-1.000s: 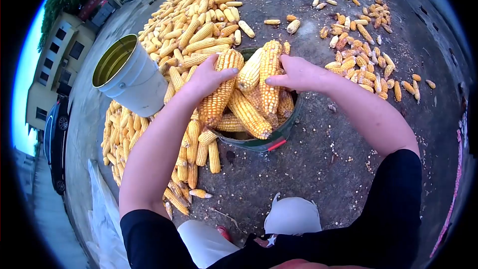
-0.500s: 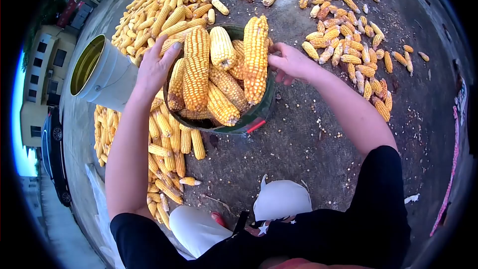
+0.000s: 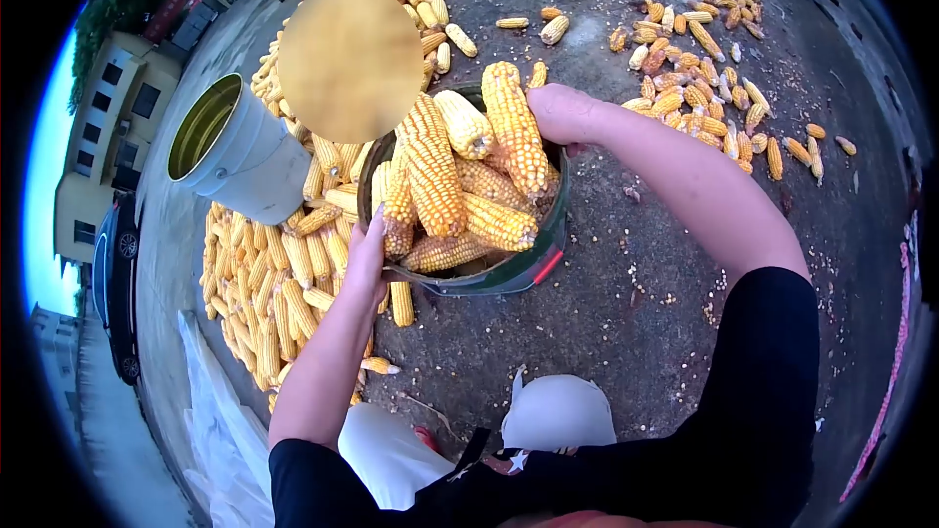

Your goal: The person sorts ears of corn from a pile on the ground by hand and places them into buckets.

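Observation:
A dark green bucket (image 3: 509, 279) with a red mark on its side is heaped with yellow corn cobs (image 3: 427, 166). My left hand (image 3: 366, 259) is closed on the bucket's left side, thumb by the rim, other fingers mostly hidden. At the far right side of the rim my right hand (image 3: 561, 115) grips the bucket beside an upright-leaning cob (image 3: 514, 127); its fingertips are largely out of sight. Left of the green bucket, a white bucket (image 3: 256, 171) leans on the corn pile, its opening toward the upper left.
A big corn pile (image 3: 264, 274) spreads at the left, partly covered by a round blur. Smaller cobs (image 3: 699, 98) lie scattered at the upper right. White plastic sheeting (image 3: 220, 420) is at the lower left, and a parked car (image 3: 117, 284) stands beyond it.
My left hand has dropped from the cobs at the bucket's upper left to its lower left side. My right hand has moved in from beside the leaning cob to the rim.

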`<state>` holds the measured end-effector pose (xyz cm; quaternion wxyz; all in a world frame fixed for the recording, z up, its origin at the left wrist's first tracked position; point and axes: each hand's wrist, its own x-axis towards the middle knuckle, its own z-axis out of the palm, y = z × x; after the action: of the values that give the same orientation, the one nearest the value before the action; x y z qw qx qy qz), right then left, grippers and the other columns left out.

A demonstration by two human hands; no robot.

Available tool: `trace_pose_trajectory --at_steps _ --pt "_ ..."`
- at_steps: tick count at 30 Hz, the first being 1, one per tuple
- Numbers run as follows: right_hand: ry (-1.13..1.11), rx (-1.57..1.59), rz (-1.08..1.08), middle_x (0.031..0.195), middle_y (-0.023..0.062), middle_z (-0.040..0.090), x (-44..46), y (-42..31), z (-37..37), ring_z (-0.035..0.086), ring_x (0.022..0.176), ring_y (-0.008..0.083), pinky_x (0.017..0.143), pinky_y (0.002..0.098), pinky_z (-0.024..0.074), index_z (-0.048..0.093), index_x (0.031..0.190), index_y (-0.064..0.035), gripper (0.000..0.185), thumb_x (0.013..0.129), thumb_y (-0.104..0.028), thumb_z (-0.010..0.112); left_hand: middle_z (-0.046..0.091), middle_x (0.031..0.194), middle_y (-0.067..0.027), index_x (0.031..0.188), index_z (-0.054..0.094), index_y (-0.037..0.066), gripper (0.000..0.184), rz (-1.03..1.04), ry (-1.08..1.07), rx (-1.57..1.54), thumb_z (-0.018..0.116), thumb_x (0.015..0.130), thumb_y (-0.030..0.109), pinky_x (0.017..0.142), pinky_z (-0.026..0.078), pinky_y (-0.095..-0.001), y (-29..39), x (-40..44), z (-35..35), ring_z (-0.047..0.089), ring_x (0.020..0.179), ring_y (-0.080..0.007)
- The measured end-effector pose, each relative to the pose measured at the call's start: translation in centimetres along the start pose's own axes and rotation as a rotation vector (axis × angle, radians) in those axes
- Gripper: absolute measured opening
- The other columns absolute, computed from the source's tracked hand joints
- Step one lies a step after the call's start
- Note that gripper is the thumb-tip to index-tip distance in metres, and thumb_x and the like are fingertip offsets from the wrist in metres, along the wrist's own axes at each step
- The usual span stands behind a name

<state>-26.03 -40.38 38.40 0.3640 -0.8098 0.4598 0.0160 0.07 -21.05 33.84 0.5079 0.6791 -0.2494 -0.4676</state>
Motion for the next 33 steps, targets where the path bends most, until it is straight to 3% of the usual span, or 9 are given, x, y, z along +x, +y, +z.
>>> trace_pose_trajectory --at_steps 6,8,11,12,15,18,19,27,33 --pt "0.019 -0.283 -0.21 0.079 0.018 0.066 3.4 3.9 -1.6 0.066 0.061 0.0268 0.052 0.0364 0.0523 0.063 0.098 0.0033 0.025 0.087 -0.011 0.046 0.049 0.125 -0.0166 0.136 0.02 0.01 0.068 -0.136 -0.137 0.068 0.053 0.088 0.046 0.06 0.056 -0.0399 -1.0 -8.4 4.7 0.06 0.099 -0.0283" --pt "0.154 -0.154 -0.343 0.087 0.0162 0.067 3.6 6.6 -2.0 0.066 0.07 0.0252 0.059 0.0352 0.0523 0.062 0.105 0.0016 0.027 0.088 -0.013 0.045 0.045 0.129 -0.0148 0.141 0.017 0.014 0.067 -0.095 -0.123 0.098 0.049 0.091 0.044 0.057 0.057 -0.0375 -2.1 -10.0 5.4 0.059 0.099 -0.0298" --pt "0.284 0.296 -0.211 0.101 0.0163 0.065 -2.7 2.4 -3.4 0.064 0.088 0.0243 0.073 0.0348 0.0511 0.051 0.123 -0.001 0.042 0.093 -0.03 0.047 0.046 0.128 -0.0143 0.141 0.017 0.014 0.066 -0.119 -0.151 0.036 0.047 0.092 0.045 0.058 0.057 -0.0377 -2.8 -10.3 4.8 0.059 0.099 -0.0288" --pt "0.38 0.017 -0.47 0.107 0.0189 0.063 -1.5 3.0 -2.4 0.062 0.098 0.0296 0.083 0.0371 0.0483 0.048 0.124 0.0004 0.052 0.091 -0.039 0.05 0.046 0.128 -0.014 0.14 0.017 0.014 0.064 -0.121 -0.153 0.045 0.047 0.092 0.045 0.058 0.057 -0.0377 -3.0 -10.3 4.6 0.059 0.1 -0.0285" --pt "0.188 -0.166 -0.396 0.118 0.0252 0.056 -2.3 1.7 -1.4 0.054 0.111 0.0356 0.094 0.0389 0.0427 0.042 0.13 0.0013 0.06 0.087 -0.039 0.056 0.047 0.126 -0.0136 0.139 0.019 0.014 0.061 -0.13 -0.155 0.083 0.045 0.093 0.044 0.058 0.057 -0.0376 -3.0 -10.0 3.9 0.059 0.099 -0.0277" --pt "0.126 -0.129 -0.575 0.119 0.0253 0.053 -2.3 2.1 -2.3 0.051 0.114 0.0366 0.096 0.0394 0.0412 0.042 0.131 -0.0027 0.057 0.084 -0.031 0.056 0.047 0.125 -0.0141 0.139 0.02 0.014 0.058 -0.122 -0.15 0.099 0.042 0.094 0.044 0.058 0.056 -0.0374 -2.6 -9.8 4.0 0.06 0.094 -0.0259" --pt "0.139 -0.365 -0.332 0.12 0.0238 0.051 -2.4 1.3 -2.1 0.05 0.112 0.037 0.097 0.04 0.0401 0.045 0.129 -0.0057 0.051 0.082 -0.024 0.055 0.048 0.124 -0.0143 0.139 0.019 0.014 0.06 -0.108 -0.188 0.097 0.042 0.094 0.045 0.059 0.056 -0.0371 -2.7 -9.6 4.0 0.06 0.095 -0.0251" --pt "-0.074 -0.369 -0.363 0.121 0.0177 0.055 2.4 -3.3 -2.0 0.051 0.115 0.0269 0.098 0.0354 0.0384 0.049 0.124 -0.0007 0.044 0.086 -0.021 0.056 0.047 0.126 -0.0161 0.146 0.01 0.01 0.081 -0.016 -0.308 0.006 0.046 0.09 0.055 0.073 0.051 -0.0335 -5.6 -10.2 1.5 0.051 0.109 -0.0247" --pt "0.46 -0.136 -0.327 0.122 0.0112 0.056 -1.5 -2.4 -2.7 0.052 0.113 0.0194 0.098 0.0309 0.0389 0.048 0.127 0.0004 0.038 0.092 -0.015 0.053 0.058 0.113 -0.0117 0.135 0.041 0.005 0.061 -0.355 -0.677 0.449 0.052 0.09 0.046 0.08 0.049 -0.0311 -8.6 -8.1 -12.7 0.056 0.102 -0.0213"
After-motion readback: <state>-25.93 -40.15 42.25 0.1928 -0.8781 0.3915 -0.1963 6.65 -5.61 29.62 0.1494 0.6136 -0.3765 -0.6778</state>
